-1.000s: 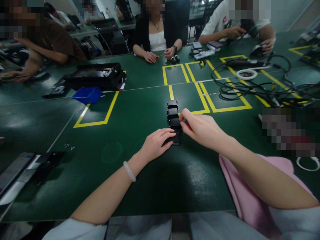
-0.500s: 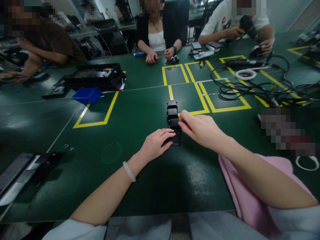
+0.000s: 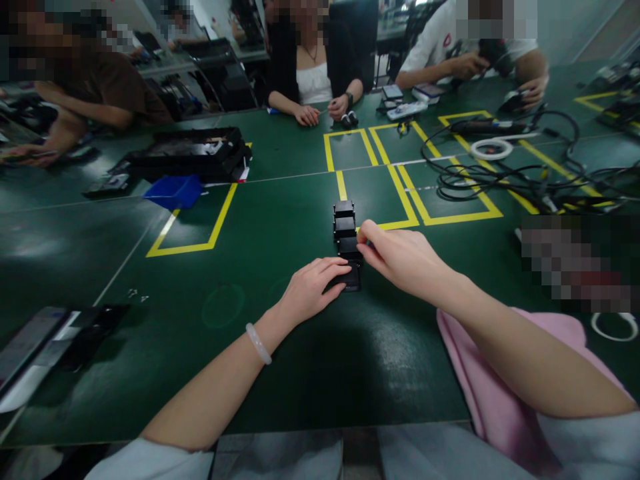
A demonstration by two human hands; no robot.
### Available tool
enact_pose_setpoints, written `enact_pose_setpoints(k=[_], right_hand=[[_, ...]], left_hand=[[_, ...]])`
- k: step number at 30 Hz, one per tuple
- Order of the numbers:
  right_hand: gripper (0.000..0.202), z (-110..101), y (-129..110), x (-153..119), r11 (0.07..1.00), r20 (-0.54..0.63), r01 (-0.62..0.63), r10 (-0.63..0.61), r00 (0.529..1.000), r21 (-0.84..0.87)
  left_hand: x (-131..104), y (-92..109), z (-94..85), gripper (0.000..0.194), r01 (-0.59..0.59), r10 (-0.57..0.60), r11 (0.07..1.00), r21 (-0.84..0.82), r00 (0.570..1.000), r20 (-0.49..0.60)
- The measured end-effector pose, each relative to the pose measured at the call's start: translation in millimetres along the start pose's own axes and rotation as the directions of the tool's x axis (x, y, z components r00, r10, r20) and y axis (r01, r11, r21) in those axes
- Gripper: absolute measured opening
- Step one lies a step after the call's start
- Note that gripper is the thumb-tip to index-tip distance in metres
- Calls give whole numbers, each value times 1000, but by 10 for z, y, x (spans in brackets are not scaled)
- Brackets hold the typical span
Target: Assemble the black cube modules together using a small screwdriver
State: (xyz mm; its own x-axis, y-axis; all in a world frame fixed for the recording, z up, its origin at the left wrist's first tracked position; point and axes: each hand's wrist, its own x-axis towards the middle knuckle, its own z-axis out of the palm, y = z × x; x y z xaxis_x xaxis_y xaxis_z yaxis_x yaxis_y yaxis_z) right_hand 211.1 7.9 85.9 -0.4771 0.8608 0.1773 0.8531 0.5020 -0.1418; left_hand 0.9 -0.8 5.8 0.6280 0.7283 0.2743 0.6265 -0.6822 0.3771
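Observation:
Several black block-like pieces form a line on the green table (image 3: pixel 280 220), running away from me; the nearest black piece (image 3: pixel 353 277) is flatter and lies at the near end. My left hand (image 3: pixel 317 283), below a pale bracelet (image 3: pixel 258 344), grips the left side of this near piece between fingers and thumb. Against the right side of the black block (image 3: pixel 349 247) just beyond it, my right hand (image 3: pixel 395 257) is closed in a pinch. Whatever sits between those right fingertips is too small and hidden to make out.
A blue tray (image 3: pixel 174 191) and black casings (image 3: pixel 190 155) stand at the back left. Black cables (image 3: pixel 465 183) spread at the right, with a pink cloth (image 3: pixel 490 373) under my right forearm. A phone-like device (image 3: pixel 30 340) lies at the left. People sit opposite.
My hands and the black pieces have stayed in place. Across the table, the middle person's hand has shifted slightly.

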Motion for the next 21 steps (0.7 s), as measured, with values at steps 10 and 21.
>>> enact_pose_setpoints(k=[10, 21], right_hand=[[24, 16, 3, 4, 1000, 10, -9, 9, 1000, -5], [26, 11, -13, 6, 999, 22, 3, -2, 1000, -36]], left_hand=[[2, -2, -2, 29, 1, -1, 1000, -3, 1000, 13], [1, 1, 4, 29, -8, 8, 1000, -2, 1000, -12]])
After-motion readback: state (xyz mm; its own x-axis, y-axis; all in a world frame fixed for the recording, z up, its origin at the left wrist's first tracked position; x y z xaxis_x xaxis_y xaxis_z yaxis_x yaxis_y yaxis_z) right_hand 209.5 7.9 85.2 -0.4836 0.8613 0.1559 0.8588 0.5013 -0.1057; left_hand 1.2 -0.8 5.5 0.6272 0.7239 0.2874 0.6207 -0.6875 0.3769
